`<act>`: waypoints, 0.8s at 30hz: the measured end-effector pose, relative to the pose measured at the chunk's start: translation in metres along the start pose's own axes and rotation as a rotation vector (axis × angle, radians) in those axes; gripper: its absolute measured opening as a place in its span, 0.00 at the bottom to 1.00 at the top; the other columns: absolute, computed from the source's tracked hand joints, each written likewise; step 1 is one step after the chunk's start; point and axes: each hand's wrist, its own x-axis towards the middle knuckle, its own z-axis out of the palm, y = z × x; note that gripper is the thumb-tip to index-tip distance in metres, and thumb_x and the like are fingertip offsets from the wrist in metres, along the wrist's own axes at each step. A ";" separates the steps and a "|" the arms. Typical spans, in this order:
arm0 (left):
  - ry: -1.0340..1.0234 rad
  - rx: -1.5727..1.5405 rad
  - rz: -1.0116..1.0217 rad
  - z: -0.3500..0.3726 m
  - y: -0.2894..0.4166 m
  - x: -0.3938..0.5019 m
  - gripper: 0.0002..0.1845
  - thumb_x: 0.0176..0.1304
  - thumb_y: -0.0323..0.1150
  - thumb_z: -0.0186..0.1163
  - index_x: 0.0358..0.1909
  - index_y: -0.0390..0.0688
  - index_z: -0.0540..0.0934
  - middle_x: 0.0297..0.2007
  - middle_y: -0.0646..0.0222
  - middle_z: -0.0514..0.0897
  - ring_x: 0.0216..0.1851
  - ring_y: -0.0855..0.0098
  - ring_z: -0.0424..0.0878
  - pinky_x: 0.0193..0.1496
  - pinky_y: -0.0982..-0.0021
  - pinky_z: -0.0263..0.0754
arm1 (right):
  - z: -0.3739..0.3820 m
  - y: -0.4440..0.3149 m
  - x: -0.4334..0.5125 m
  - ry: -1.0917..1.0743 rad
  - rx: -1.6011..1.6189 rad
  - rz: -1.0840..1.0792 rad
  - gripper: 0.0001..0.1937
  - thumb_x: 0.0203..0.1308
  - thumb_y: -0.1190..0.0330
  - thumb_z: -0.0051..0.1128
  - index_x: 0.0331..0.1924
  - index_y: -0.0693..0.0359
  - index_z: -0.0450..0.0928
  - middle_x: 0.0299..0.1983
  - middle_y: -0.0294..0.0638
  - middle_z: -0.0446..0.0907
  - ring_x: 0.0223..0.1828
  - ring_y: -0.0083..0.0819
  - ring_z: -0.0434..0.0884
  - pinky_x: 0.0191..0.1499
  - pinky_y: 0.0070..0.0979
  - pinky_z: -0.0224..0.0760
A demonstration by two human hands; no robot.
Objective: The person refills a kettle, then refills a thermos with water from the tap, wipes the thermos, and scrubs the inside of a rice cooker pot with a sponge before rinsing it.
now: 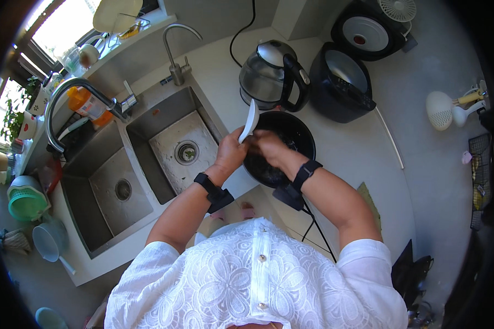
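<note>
My left hand (230, 153) grips a white rice paddle or spoon (250, 120), its bowl tilted upward at the left rim of a black round pot (304, 131). Over that pot, my right hand (269, 147) is blurred, its fingers close to the left hand and the spoon's lower end. Whether the right fingers hold anything cannot be made out. The pot's dark inside shows some wet shine. Just beyond it stands a glass electric kettle (263, 76) with a black handle.
A black rice cooker (341, 88) with its lid up stands right of the kettle. To the left lies a double steel sink (171, 193) with a curved tap (72, 82) and a smaller tap (175, 53). An orange bottle (89, 107) is behind the sink; a green cloth (369, 201) lies at right.
</note>
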 end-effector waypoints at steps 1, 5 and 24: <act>0.022 0.011 -0.035 0.003 0.000 -0.001 0.17 0.55 0.29 0.55 0.48 0.42 0.78 0.34 0.45 0.80 0.39 0.43 0.77 0.41 0.58 0.74 | 0.003 0.004 -0.012 -0.134 -0.185 0.071 0.04 0.54 0.76 0.48 0.32 0.63 0.76 0.30 0.37 0.77 0.32 0.29 0.75 0.38 0.26 0.71; 0.097 0.060 -0.044 0.007 0.001 -0.003 0.14 0.54 0.28 0.54 0.43 0.42 0.80 0.31 0.46 0.80 0.38 0.43 0.77 0.40 0.55 0.73 | -0.011 0.002 -0.066 -0.399 -0.925 -0.071 0.15 0.56 0.76 0.47 0.46 0.62 0.80 0.39 0.43 0.83 0.40 0.31 0.79 0.45 0.26 0.71; 0.060 0.238 -0.039 -0.002 0.013 -0.002 0.19 0.49 0.26 0.55 0.45 0.48 0.80 0.33 0.51 0.82 0.38 0.47 0.78 0.43 0.53 0.74 | -0.055 -0.030 -0.049 -0.364 -2.211 -0.050 0.09 0.53 0.70 0.51 0.33 0.56 0.85 0.35 0.40 0.84 0.44 0.40 0.80 0.45 0.33 0.74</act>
